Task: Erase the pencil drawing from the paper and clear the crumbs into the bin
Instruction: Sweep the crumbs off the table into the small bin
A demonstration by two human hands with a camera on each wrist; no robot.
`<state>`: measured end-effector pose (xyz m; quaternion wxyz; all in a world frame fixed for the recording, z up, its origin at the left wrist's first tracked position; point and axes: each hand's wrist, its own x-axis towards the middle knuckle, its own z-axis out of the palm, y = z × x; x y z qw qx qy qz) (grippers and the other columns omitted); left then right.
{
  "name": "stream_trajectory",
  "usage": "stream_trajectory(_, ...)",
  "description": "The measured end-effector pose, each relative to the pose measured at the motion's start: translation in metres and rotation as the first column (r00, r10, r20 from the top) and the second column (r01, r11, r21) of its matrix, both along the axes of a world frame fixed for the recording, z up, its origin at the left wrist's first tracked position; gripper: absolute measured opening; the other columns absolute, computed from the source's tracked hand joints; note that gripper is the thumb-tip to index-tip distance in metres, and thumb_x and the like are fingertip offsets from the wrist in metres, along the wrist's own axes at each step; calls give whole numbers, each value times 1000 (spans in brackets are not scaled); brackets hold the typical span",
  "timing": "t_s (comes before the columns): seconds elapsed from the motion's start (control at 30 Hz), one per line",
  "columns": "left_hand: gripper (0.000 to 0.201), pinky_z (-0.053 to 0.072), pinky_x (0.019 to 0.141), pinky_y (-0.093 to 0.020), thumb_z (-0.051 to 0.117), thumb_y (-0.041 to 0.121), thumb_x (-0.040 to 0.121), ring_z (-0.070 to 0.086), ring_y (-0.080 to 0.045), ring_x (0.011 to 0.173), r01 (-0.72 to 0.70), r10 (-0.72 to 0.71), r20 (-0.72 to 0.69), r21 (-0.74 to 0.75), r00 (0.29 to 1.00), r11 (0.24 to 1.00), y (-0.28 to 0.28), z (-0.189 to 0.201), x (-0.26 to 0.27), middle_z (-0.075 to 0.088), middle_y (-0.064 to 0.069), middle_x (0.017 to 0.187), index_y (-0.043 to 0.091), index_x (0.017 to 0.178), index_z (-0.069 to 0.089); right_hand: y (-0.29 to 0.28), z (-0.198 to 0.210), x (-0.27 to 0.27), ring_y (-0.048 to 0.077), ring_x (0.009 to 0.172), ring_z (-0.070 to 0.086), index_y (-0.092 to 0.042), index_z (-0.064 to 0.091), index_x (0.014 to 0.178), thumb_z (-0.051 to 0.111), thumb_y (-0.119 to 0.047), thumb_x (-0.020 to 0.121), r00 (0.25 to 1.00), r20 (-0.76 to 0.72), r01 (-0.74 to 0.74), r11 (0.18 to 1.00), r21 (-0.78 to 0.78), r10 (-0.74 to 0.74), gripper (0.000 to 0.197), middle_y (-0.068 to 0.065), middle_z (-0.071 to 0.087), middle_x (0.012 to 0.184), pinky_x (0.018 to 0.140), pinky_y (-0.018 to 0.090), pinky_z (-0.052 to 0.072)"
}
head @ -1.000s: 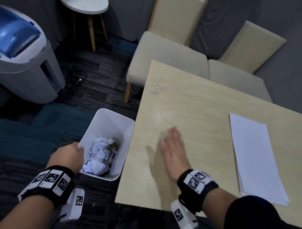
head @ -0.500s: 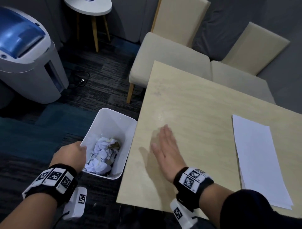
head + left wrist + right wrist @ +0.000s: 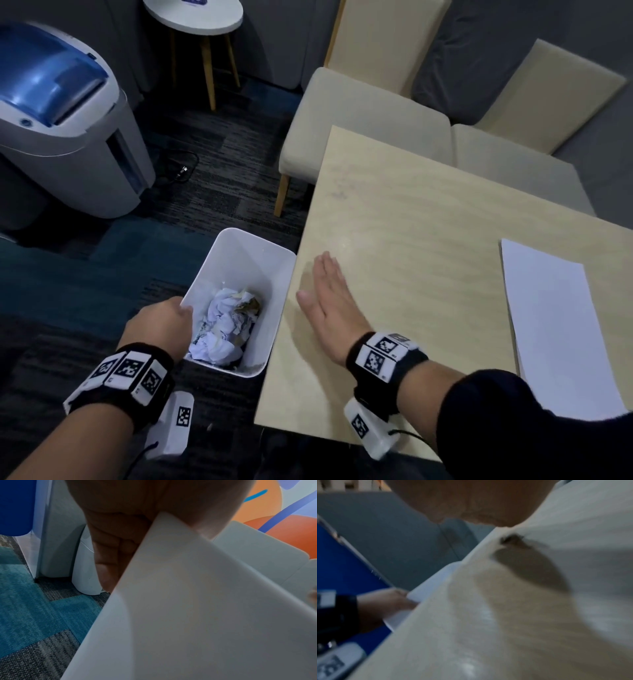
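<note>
A white bin [image 3: 219,260] with crumpled paper inside stands on the floor against the table's left edge. My left hand [image 3: 161,322] grips its near-left rim; in the left wrist view the fingers [image 3: 109,555] curl round the bin wall [image 3: 188,601]. Flat on the light wooden table [image 3: 428,222], my right hand [image 3: 329,298] lies with straight fingers, close to the edge beside the bin. The right wrist view is blurred and shows the tabletop [image 3: 488,628] and my left hand [image 3: 385,605] on the bin. A white sheet of paper [image 3: 561,329] lies at the table's right. No crumbs can be made out.
A grey machine with a blue lid [image 3: 61,116] stands on the carpet at the left. Two beige chairs [image 3: 359,116] are pushed against the table's far side. A small round white side table [image 3: 193,15] stands at the back.
My right hand has slid left across the table towards the edge by the bin. My left hand has kept its hold on the bin rim.
</note>
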<state>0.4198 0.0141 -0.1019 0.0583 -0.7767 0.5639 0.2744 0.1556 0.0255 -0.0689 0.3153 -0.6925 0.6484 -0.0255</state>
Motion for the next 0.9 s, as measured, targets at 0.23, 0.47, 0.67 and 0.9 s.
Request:
stream_trajectory(0.23,30,40,71,-33,35,23,100,55,-31,78,-9,9,-8,-6,1000,1000,0,-5,6,56,-8,78,12,92,61,49,4,-55,15,149,-25,-12,-15,155,10,-56,101,898,-176,428,893,142,-402,75,6,-23,163,125,39,-7)
stream_trajectory(0.47,28,43,72,-34,35,22,100,56,-31,78,-13,13,-19,-13,1000,1000,0,-2,0,57,-8,77,12,87,59,33,-14,26,17,144,-36,-13,-21,154,3,-61,93,974,-140,186,982,36,-179,82,3,-34,158,119,39,-21)
stream_trajectory(0.67,30,43,72,-34,34,22,100,56,-31,78,-1,1,-13,-11,1000,1000,2,-2,2,55,-6,73,11,90,60,24,1,5,5,145,-31,-17,-20,155,12,-53,102,968,22,251,966,-62,-251,71,-4,-33,159,123,30,-13)
stream_trajectory(0.9,30,43,72,-33,35,26,101,56,-31,79,-10,9,-25,-50,1000,999,0,-8,3,57,-7,78,13,93,61,30,-19,-5,19,146,-32,-11,-19,155,7,-54,101,942,-251,238,971,25,-224,73,6,-31,160,122,42,-14)
